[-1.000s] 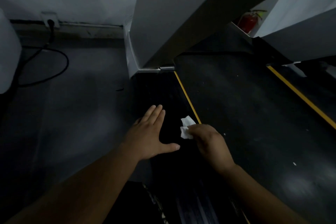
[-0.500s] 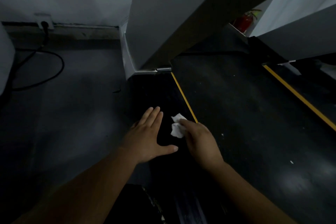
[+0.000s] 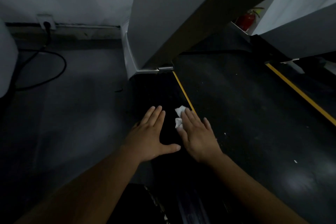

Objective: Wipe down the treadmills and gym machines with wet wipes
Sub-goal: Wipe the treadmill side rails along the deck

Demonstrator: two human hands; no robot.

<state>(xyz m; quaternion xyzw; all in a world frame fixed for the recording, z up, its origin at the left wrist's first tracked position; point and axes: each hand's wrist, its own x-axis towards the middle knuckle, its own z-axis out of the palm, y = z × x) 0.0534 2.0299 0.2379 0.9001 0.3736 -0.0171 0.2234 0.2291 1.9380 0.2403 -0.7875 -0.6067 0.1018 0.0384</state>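
White wet wipe (image 3: 179, 114) sits on the black treadmill side rail (image 3: 154, 89), pinned under straight fingers (image 3: 190, 118) of the right hand (image 3: 198, 136), rail running toward 12 o'clock; left hand (image 3: 151, 136) lies flat at 9 o'clock.

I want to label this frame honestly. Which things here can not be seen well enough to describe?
Head view only:
wet wipe: mostly covered by the right hand; full size unknown.
side rail under the left hand: too dark to judge dirt.
fire extinguisher: small, partly behind the treadmill frame; label unreadable.
cable: lower end hidden behind a white object at the left edge.
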